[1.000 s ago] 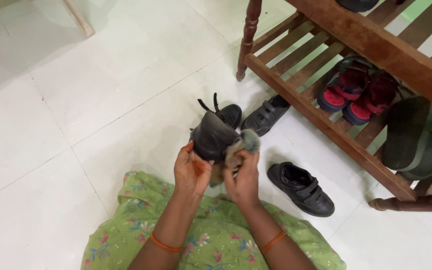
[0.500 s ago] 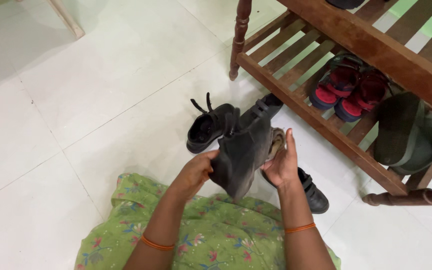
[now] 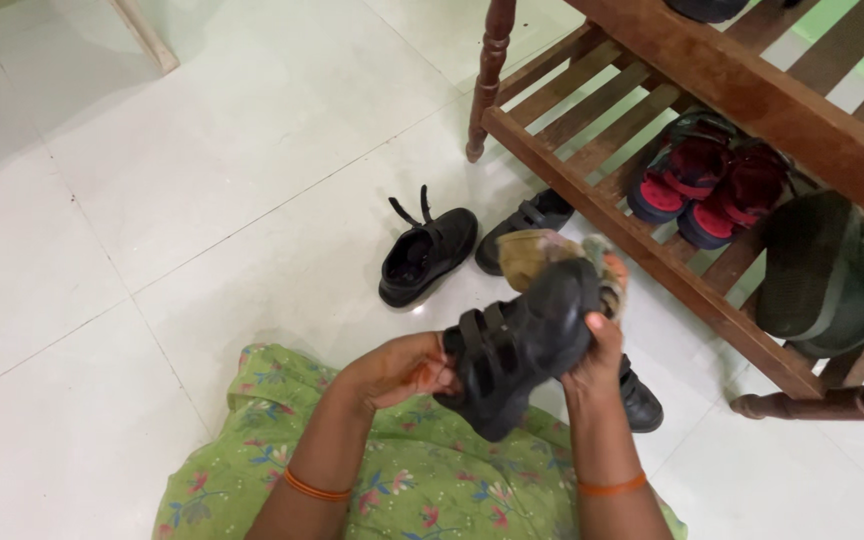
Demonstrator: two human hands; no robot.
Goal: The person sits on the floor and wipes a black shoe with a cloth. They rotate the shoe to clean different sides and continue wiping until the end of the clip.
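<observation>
Both hands (image 3: 402, 368) (image 3: 597, 352) clasped around 1 scuffed black leather strap shoe (image 3: 517, 345), crumpled cloth (image 3: 542, 252) behind.

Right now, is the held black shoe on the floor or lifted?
Lifted: the black shoe is gripped between left hand and right hand, above the lap.

A floor (image 3: 202, 160) of large, glossy white tiles is seen from above, crossed by thin dark grout lines and lit by soft, even light. At upper right, a brown wooden shoe rack (image 3: 752, 95) with slatted shelves is raised on turned legs (image 3: 487, 80). At upper left, a pale wooden furniture leg (image 3: 147, 35) is set on the tiles.
</observation>
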